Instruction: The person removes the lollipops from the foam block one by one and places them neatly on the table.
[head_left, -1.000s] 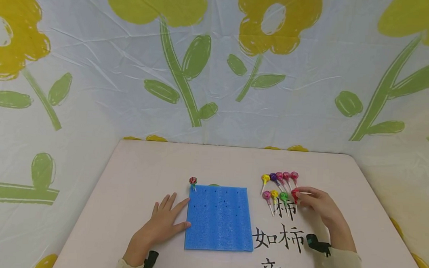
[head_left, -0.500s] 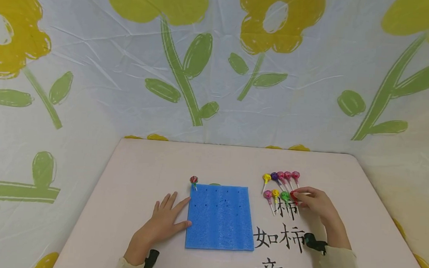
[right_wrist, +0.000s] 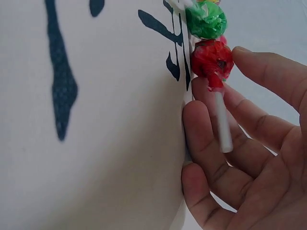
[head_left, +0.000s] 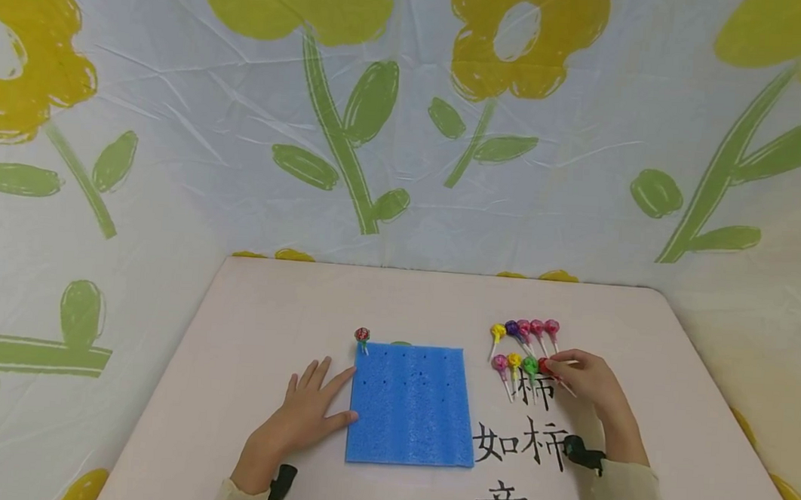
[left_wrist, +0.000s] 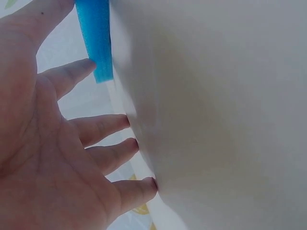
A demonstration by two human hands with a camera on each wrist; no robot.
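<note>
The right hand (head_left: 587, 377) pinches a red lollipop (head_left: 545, 365) with its fingers (right_wrist: 259, 72) and thumb, low over the counter (head_left: 438, 305). The red lollipop sits at about 3 o'clock from the blue foam mat (head_left: 411, 405), just beside a green lollipop (head_left: 530, 365). More lollipops lie in two short rows there, on black painted letters (head_left: 519, 443). The left hand (head_left: 307, 411) lies flat on the counter with its fingers spread apart. Its thumb and first finger touch the mat's edge at 9 o'clock. One small lollipop (head_left: 362, 335) stands at the mat's far left corner, near 11 o'clock.
</note>
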